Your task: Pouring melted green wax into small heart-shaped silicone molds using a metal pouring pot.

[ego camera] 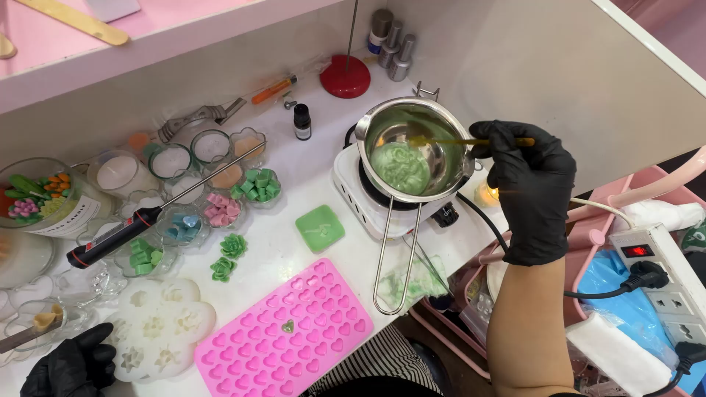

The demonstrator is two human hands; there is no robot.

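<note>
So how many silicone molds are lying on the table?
2: a pink heart mold near the front edge, and a white flower mold left of it, beside the left hand. None looks hidden.

Green wax (399,167) in silver pot (441,117); pink heart mould (287,331); black-gloved right hand (531,184) (left hand (70,364) likewise).

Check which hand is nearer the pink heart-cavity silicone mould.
Left. The black-gloved left hand rests at the table's near edge, just left of the pink heart-cavity silicone mould. The right hand is farther off, up by the steel melting pot.
</note>
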